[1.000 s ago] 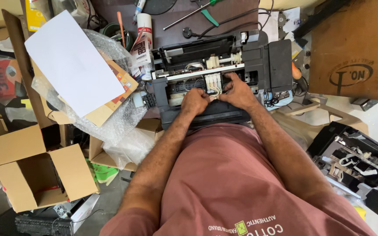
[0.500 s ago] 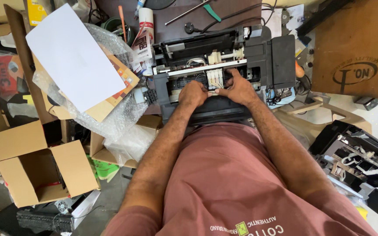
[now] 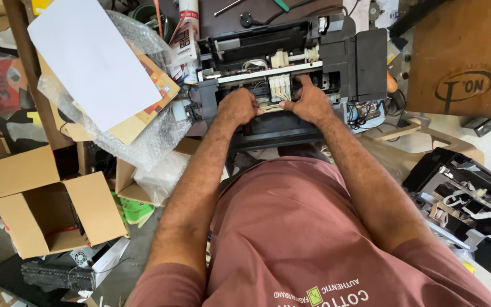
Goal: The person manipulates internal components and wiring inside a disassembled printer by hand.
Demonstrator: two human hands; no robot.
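Observation:
An opened black printer (image 3: pixel 336 57) lies on the desk before me, its top off and its white carriage and ribbon cables (image 3: pixel 282 85) showing. My left hand (image 3: pixel 237 106) is curled into a fist on the front of the mechanism, just left of the carriage. My right hand (image 3: pixel 309 102) rests to the right of the carriage, its fingers reaching into the printer's inside. What the fingers of either hand grip is hidden. Both forearms run up from my reddish-brown shirt (image 3: pixel 291 227).
A white sheet (image 3: pixel 92 62) lies on bubble wrap (image 3: pixel 143 142) and cardboard at the left. Open cardboard boxes (image 3: pixel 46 210) stand at lower left. A cardboard panel (image 3: pixel 461 57) is at the upper right, and another dismantled black printer part (image 3: pixel 467 204) at the right.
Both hands have stayed on the printer's mechanism. The view has shifted slightly, so the printer and hands sit a little higher in the picture.

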